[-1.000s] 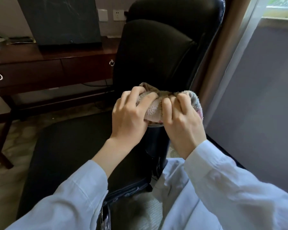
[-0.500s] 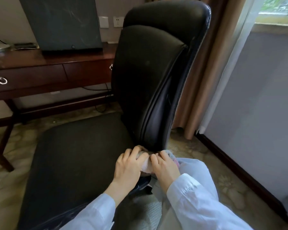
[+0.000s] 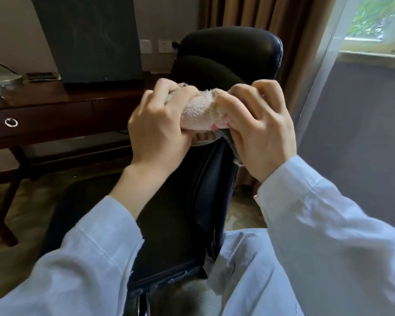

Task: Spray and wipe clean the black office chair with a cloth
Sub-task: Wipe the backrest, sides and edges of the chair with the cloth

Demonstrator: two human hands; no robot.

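The black office chair (image 3: pixel 228 51) stands before me, its backrest edge facing me and its seat low at the left. A pale fluffy cloth (image 3: pixel 203 111) is wrapped over the backrest's side edge about two thirds of the way up. My left hand (image 3: pixel 157 124) grips the cloth's left part and my right hand (image 3: pixel 260 126) grips its right part, both pressing it around the edge. No spray bottle shows in the head view.
A dark wooden desk (image 3: pixel 55 110) with ring-pull drawers stands at the left, a dark monitor (image 3: pixel 87 37) on it. Brown curtains (image 3: pixel 249 12) and a sheer curtain hang behind the chair. A grey wall and window (image 3: pixel 374 26) are at the right.
Both hands slid the cloth down the backrest edge to near the seat, then back up to the upper part of the backrest.
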